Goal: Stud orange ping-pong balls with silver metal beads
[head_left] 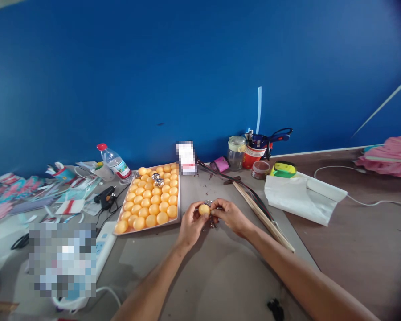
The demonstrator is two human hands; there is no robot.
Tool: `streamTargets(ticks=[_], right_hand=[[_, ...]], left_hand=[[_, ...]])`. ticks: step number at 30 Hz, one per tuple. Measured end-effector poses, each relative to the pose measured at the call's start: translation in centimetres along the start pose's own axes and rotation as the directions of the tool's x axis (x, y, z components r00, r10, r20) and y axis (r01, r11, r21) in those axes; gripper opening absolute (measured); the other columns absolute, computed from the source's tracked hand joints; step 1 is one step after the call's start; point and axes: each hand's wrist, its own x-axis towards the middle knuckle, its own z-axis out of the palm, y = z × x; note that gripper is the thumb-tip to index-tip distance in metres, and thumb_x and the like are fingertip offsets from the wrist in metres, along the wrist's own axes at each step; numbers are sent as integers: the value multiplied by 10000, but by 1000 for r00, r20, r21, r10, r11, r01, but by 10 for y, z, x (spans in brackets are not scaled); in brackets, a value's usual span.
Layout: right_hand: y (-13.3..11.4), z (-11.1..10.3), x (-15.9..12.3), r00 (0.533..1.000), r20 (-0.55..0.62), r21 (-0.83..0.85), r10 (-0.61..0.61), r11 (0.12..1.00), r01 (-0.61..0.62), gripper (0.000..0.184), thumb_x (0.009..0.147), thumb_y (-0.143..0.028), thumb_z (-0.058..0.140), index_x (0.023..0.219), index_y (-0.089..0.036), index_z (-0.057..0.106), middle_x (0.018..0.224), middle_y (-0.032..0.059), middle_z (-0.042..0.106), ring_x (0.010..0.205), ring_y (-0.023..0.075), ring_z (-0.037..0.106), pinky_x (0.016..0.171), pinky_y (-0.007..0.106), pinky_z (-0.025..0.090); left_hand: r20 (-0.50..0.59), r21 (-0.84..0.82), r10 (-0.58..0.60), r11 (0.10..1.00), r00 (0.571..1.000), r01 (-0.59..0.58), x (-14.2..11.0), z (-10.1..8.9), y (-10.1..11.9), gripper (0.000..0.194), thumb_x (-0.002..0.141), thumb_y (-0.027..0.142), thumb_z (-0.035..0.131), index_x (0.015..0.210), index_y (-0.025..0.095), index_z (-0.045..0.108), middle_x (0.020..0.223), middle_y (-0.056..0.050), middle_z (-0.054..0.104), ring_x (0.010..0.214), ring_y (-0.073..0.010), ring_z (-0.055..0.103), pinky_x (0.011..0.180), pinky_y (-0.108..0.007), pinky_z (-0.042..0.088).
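Note:
My left hand [191,225] is closed round a small orange ball [204,209] above the grey table [227,276]. My right hand [230,215] pinches something small and shiny at the ball's top right; I cannot make it out. Both hands meet over the middle of the table. To their left lies a tray [177,219] filled with several rows of the same orange balls [150,200]; two silver-covered balls [157,179] sit near its far end.
A water bottle [114,162], a glue gun [104,196] and paper scraps lie left. A power strip [104,245] lies near the tray. Thin wooden sticks [263,216], a white bag [302,196], a jar [236,153] and a red cup of tools [254,154] stand right.

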Motion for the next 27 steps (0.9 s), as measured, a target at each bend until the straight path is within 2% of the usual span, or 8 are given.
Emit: streamTargets(ticks=[4,8,11,13,15,19,22,27], right_hand=[[3,3,1,998,-55,50,-15,999,18,194,634,-259,649,726,-205,487,544,-69,515,486,102,477,494,235,373],[2,-11,7,996,62,147,-64,988,54,266,653,-369,676,751,-199,497,595,-48,508,511,100,452,521,245,361],[4,-28,14,983,-16,-158,-183,971,179,196,758,-382,559,743,-187,561,598,-18,507,563,126,469,576,266,367],[6,-36,16,949,-56,-530,-311,815,235,142,768,-306,544,789,-183,612,744,32,582,694,161,523,667,287,387],[8,-37,14,938,11,-782,-347,582,224,190,803,-253,504,929,-186,630,881,68,610,798,183,542,740,305,382],[7,-27,6,955,146,-950,-257,232,208,232,858,-246,469,1039,-196,605,968,96,609,913,205,539,774,302,349],[5,-19,4,960,177,-965,-218,152,213,217,887,-244,431,962,-188,627,933,98,608,886,194,546,751,285,338],[8,-20,8,960,165,-954,-225,209,213,209,880,-197,432,862,-184,640,860,65,614,820,159,560,742,264,336]], left_hand=[[8,-46,-22,999,1000,22,-2,2,-1,381,665,322,740,985,172,595,846,-35,647,734,-160,593,685,-266,481],[75,-183,-63,980,995,76,0,1,-5,376,694,312,720,1024,172,604,958,-51,627,827,-167,584,755,-285,482],[71,-289,-82,952,994,100,4,-3,-7,386,690,292,727,1040,175,614,967,-38,614,778,-128,570,741,-261,463],[50,-339,-79,936,996,92,5,-5,-7,397,679,281,737,1044,184,615,937,-23,610,718,-102,558,703,-239,445],[49,-363,-70,928,996,83,6,-6,-5,404,680,278,736,1054,193,609,904,-12,604,686,-92,554,674,-230,432],[95,-372,-74,922,993,105,4,-4,-4,406,703,280,718,1078,209,581,885,-5,592,683,-96,575,695,-249,441],[125,-386,-84,914,989,127,3,-2,-4,405,716,272,708,1091,226,560,896,-1,590,717,-110,607,746,-279,456],[129,-382,-86,915,988,130,3,-1,-6,423,714,257,711,1103,222,548,933,-12,595,746,-125,622,771,-295,465]])
